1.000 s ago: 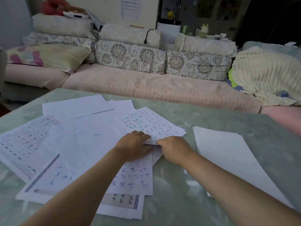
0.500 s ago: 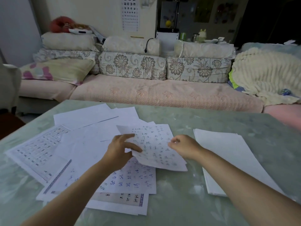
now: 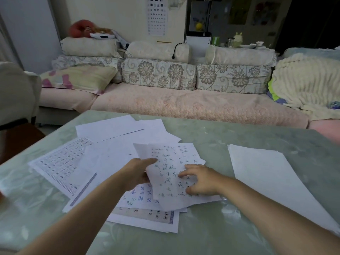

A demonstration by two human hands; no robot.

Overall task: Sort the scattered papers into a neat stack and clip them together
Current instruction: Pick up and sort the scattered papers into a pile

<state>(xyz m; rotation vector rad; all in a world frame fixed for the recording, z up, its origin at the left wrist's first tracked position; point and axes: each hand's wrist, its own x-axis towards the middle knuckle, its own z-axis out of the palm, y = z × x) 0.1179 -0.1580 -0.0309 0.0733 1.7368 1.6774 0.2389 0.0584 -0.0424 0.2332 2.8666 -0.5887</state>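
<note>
We see a pale green, glossy marbled table (image 3: pixel 220 137). Across its left half lie scattered papers (image 3: pixel 110 157), overlapping at odd angles; some are blank, some carry printed grids or handwriting. Well apart on the right sits a squared stack of blank sheets (image 3: pixel 266 172).

A pale green table (image 3: pixel 239 137) stands before a long pink sofa (image 3: pixel 184 105) in dim light. Floral cushions (image 3: pixel 158 74) line the sofa's back, with plain bolsters (image 3: pixel 156 51) on top. A yellow and pink pillow (image 3: pixel 79 78) lies at the left end, a cream blanket (image 3: pixel 305 83) at the right. An eye chart (image 3: pixel 156 15) hangs on the cream wall (image 3: pixel 110 15).
</note>
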